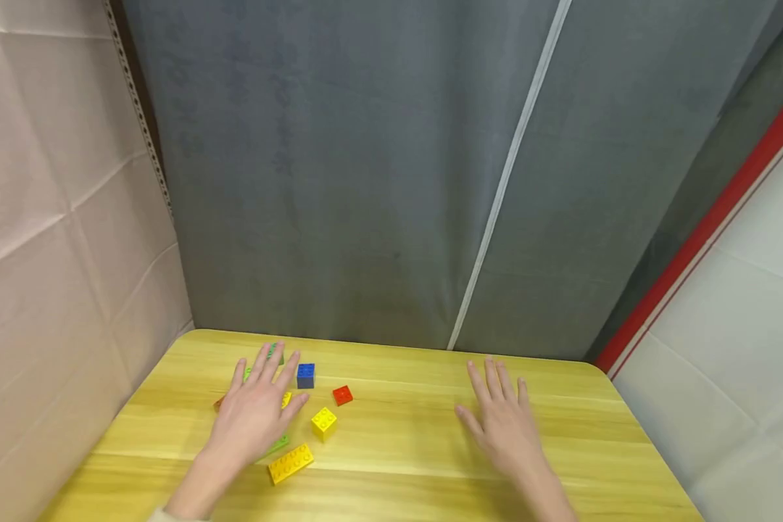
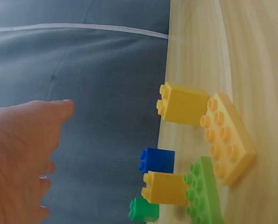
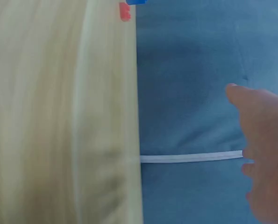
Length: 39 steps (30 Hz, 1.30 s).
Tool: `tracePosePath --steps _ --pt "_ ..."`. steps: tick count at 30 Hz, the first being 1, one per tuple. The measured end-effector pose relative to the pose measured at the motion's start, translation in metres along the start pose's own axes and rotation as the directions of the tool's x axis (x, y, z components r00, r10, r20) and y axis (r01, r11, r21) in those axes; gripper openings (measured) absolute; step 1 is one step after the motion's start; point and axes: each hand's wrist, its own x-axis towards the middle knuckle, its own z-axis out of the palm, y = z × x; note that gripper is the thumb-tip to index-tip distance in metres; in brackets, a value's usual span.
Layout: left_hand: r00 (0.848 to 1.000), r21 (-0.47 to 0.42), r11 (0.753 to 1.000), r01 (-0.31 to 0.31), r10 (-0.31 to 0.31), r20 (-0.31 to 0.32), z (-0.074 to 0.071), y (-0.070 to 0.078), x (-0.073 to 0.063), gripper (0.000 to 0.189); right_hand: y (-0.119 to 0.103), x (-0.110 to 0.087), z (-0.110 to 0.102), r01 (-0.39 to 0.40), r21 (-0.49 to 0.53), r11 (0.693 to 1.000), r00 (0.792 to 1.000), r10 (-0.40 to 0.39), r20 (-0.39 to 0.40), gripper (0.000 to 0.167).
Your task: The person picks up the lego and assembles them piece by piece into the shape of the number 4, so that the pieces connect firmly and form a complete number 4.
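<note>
My left hand [image 1: 253, 412] hovers over a group of toy building bricks with its fingers spread, and holds nothing. It partly hides a light green brick [image 1: 278, 444], a dark green brick [image 1: 279, 355] and an orange one [image 1: 218, 404] in the head view. To its right lie a blue brick [image 1: 306, 375], a red brick [image 1: 342, 395], a yellow cube-like brick [image 1: 324, 424] and a long yellow brick [image 1: 291, 464]. Another yellow brick [image 2: 169, 188] stands beside the light green one in the left wrist view. My right hand [image 1: 507, 428], fingers extended, is above the table's right side, holding nothing.
The wooden table [image 1: 404, 457] has rounded far corners. Behind it hangs a grey curtain [image 1: 339, 181] with a pale strip [image 1: 509, 167]. A pinkish cloth wall [image 1: 59, 239] borders the left, a white panel [image 1: 724, 348] with a red edge the right.
</note>
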Motion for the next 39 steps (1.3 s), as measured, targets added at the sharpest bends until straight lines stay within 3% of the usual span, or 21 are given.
tracePosePath --steps 8,12,16,20,26,31,37,39 --pt "0.998 -0.119 0.992 0.043 -0.036 0.055 0.003 -0.011 -0.004 0.072 -0.013 -0.002 0.023 0.016 0.181 0.983 0.999 -0.007 -0.046 0.076" --pt "0.996 -0.186 0.981 0.056 -0.041 0.081 0.007 -0.015 -0.006 0.073 -0.022 -0.008 0.035 -0.017 0.317 0.948 0.999 0.027 -0.025 0.076" --pt "0.994 -0.229 0.971 0.070 -0.049 0.098 0.011 -0.017 -0.007 0.075 -0.031 -0.013 0.046 -0.069 0.443 0.894 0.998 0.066 0.022 0.075" --pt "0.993 -0.288 0.954 0.089 -0.062 0.102 0.020 -0.022 -0.007 0.076 -0.043 -0.014 0.054 -0.123 0.586 0.801 0.992 0.092 0.082 0.074" --pt "0.983 -0.468 0.866 0.175 -0.123 0.139 0.037 -0.030 -0.005 0.077 -0.062 -0.012 0.061 -0.189 0.759 0.623 0.980 0.072 0.185 0.071" --pt "0.980 -0.504 0.842 0.191 -0.136 0.144 0.047 -0.035 -0.003 0.076 -0.077 -0.007 0.068 -0.175 0.825 0.538 0.980 0.017 0.197 0.067" --pt "0.964 -0.596 0.760 0.259 -0.162 0.213 0.057 -0.041 -0.001 0.075 -0.099 -0.001 0.080 -0.241 0.874 0.423 0.964 0.004 0.264 0.065" --pt "0.958 -0.617 0.736 0.278 -0.167 0.233 0.058 -0.043 0.000 0.076 -0.109 0.001 0.084 -0.264 0.876 0.404 0.959 0.009 0.284 0.065"
